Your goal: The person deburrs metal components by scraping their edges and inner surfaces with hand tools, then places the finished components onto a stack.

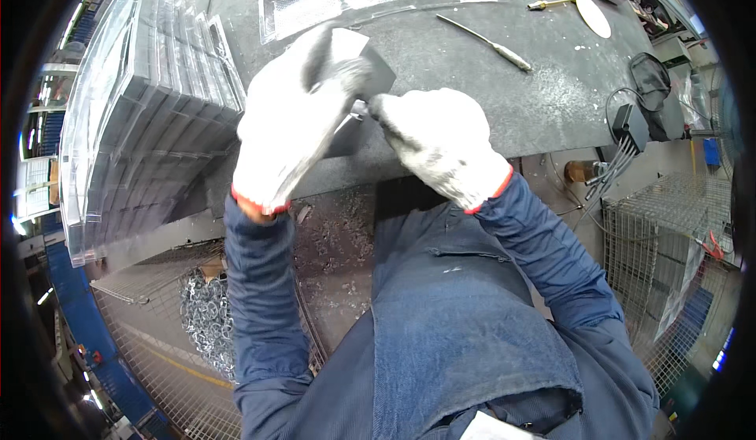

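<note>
Both hands wear white knitted gloves with red cuffs and meet above the near edge of the dark workbench [441,54]. My left hand [291,113], blurred by motion, is closed around a flat, angular grey metal piece [379,74]. My right hand [445,137] has its fingers pinched together close to the left one. Between the two, a small shiny bit [359,109] shows at the right fingertips. Whether it belongs to the grey piece, I cannot tell. The gloves cover most of what is gripped.
A tall stack of clear plastic trays [150,117] stands left; another tray [346,3] lies at the back. A thin file-like tool [510,56] rests on the bench. Cables [622,157] hang right, above a wire cage [665,212]. Metal rings [206,322] fill a basket lower left.
</note>
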Available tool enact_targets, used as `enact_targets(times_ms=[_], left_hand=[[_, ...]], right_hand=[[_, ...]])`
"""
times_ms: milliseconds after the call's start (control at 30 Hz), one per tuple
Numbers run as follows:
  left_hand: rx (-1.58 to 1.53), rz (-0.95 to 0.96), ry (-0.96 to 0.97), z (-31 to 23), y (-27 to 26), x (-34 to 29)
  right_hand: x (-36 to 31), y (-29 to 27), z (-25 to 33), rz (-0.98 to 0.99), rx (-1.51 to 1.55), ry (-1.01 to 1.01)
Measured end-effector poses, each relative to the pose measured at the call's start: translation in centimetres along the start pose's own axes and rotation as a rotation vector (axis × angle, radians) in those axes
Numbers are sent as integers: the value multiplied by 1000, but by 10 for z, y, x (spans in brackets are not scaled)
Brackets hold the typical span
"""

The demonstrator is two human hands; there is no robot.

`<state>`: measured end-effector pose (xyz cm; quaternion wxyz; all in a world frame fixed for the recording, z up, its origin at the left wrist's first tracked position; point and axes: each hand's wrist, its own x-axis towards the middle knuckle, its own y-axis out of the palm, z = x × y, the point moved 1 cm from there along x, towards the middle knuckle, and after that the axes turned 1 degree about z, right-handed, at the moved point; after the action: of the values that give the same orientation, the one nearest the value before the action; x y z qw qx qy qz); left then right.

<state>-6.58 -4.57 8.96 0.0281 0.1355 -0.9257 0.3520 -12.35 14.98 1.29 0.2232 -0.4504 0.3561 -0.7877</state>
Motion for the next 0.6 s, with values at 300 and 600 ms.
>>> enact_targets(times_ms=[300, 600], left_hand=[[26, 160, -17, 21, 9, 24], [-106, 154, -81, 31, -5, 23]], right_hand=[[-14, 12, -7, 196, 9, -1], [-19, 16, 9, 244, 29, 45]])
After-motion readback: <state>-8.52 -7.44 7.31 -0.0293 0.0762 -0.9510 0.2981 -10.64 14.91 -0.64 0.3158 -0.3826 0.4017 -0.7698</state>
